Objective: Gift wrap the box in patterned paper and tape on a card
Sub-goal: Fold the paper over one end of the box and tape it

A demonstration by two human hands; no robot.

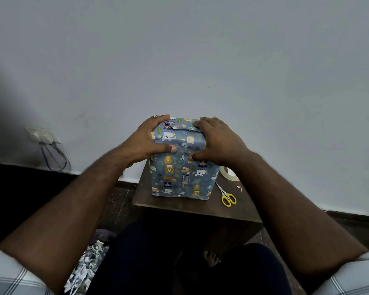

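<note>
A tall box (pixel 180 175) covered in blue paper with cartoon animals stands upright on a small dark wooden table (pixel 192 206). My left hand (pixel 146 140) wraps over the box's top left edge, fingers on the far side and thumb pressed on the near face. My right hand (pixel 217 140) lies over the top right edge, fingers holding down a folded paper flap and thumb on the near face. A vertical paper seam runs down the near face. No card is in view.
Yellow-handled scissors (pixel 227 195) lie on the table right of the box. A roll of clear tape (pixel 229 173) sits behind them, with a paper scrap (pixel 239 188) nearby. A wall socket with wires (pixel 44 136) is at left. Patterned paper (pixel 84 271) lies on the floor.
</note>
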